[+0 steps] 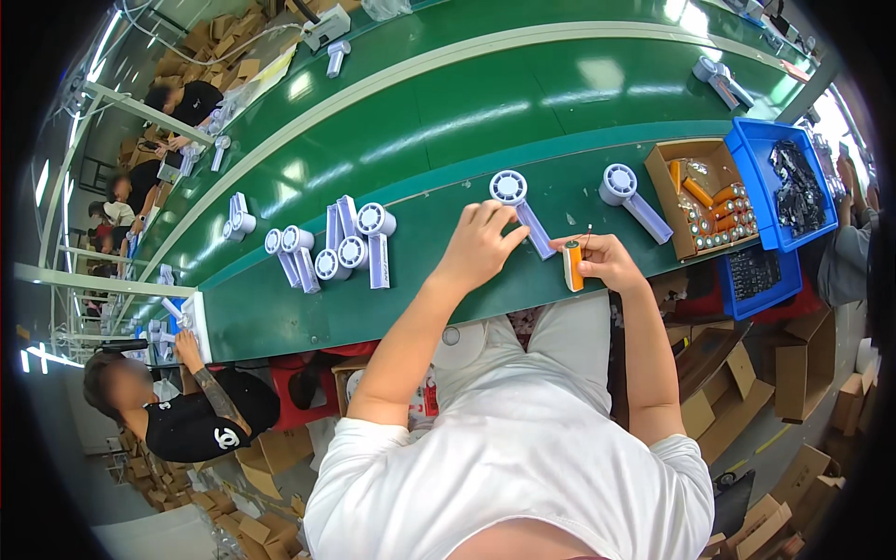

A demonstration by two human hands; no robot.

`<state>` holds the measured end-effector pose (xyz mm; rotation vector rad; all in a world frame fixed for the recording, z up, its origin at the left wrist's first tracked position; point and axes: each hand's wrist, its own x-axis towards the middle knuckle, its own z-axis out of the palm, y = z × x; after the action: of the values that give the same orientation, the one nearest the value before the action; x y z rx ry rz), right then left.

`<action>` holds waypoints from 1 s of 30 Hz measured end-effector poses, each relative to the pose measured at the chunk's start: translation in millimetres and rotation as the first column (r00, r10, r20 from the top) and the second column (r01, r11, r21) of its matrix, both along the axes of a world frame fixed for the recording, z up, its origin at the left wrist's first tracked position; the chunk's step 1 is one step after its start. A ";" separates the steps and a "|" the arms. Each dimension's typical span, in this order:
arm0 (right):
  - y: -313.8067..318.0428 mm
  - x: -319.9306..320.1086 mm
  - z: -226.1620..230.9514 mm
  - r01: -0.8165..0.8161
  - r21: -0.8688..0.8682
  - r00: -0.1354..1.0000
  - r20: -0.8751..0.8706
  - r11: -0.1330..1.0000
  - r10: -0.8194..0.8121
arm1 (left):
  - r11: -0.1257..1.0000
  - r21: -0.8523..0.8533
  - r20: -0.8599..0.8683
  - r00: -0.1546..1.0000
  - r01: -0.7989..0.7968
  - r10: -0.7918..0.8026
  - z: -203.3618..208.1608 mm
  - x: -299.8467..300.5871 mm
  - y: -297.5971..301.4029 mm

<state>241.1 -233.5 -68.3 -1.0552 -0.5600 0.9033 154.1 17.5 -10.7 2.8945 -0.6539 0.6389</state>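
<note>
My right hand (609,264) pinches an orange cylindrical battery (575,265) upright above the near edge of the bench; a white strip shows on its side and thin wires stick up by the fingers. My left hand (478,248) is at a pale lilac handheld fan shell (535,231), with bent fingers and thumb at the top of its handle, just below the round vented head. The handle slopes down toward the battery. Another fan shell (637,203) lies to the right, its trough-like handle facing up.
Several fan shells (376,246) lie along the bench to the left. At right stand a cardboard box (665,191) of orange batteries and a blue bin (752,177) of black parts, with another blue bin (768,301) below. A green conveyor (485,112) runs behind. A co-worker (201,411) sits at left.
</note>
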 end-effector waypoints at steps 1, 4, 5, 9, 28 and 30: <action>0.1 0.1 1.3 0.004 0.001 1.000 0.007 1.000 -0.004 | 0.997 0.064 0.014 0.999 0.049 -0.050 -4.4 9.7 1.1; -0.2 -2.6 0.0 -0.015 -0.065 1.000 0.002 0.998 0.016 | 0.982 0.164 -0.087 0.993 0.091 -0.077 -11.7 31.0 -1.8; 0.7 -3.1 -0.8 -0.011 -0.065 1.000 0.007 0.998 0.012 | 0.982 0.165 -0.083 0.993 0.094 -0.081 -13.3 35.6 -3.1; -0.5 -1.0 1.0 -0.004 -0.089 0.996 0.092 0.996 0.013 | 0.987 0.081 -0.350 0.931 0.139 -0.102 -4.8 58.2 0.1; 23.1 -18.7 37.0 0.406 -0.208 0.912 0.143 0.890 -0.383 | 0.481 -0.865 -0.161 0.987 -0.144 0.004 -62.6 63.8 22.2; 46.7 -31.0 53.8 0.540 -0.332 0.810 0.454 0.773 -0.371 | 0.560 -0.824 -0.104 0.995 -0.082 -0.007 -66.1 61.8 26.8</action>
<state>210.1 -186.8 -14.5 -1.7220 -0.3624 0.3868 216.0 44.2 -76.8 2.0071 -0.1654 0.5849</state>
